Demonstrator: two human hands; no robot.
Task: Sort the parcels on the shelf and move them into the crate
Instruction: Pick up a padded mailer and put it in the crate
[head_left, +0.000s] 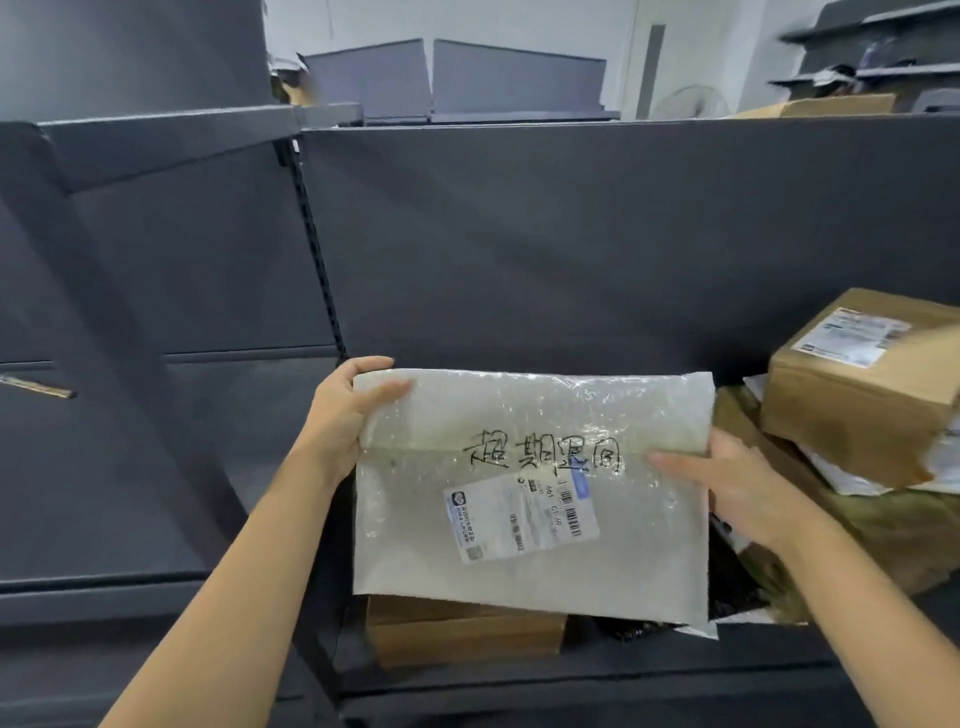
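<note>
Two hands, left hand and right hand, each grip the white parcel tight. Brown boxes wait right of it. No crate shows.

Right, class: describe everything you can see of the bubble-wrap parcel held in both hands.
The bubble-wrap parcel is a flat, whitish, translucent, crinkled mailer. Black handwritten characters cross its middle above a slightly tilted white shipping label with barcodes. It is held up facing the camera, in front of the dark shelf. The left hand grips its top left corner; the right hand holds its right edge. Its lower edge overlaps a brown box.
</note>
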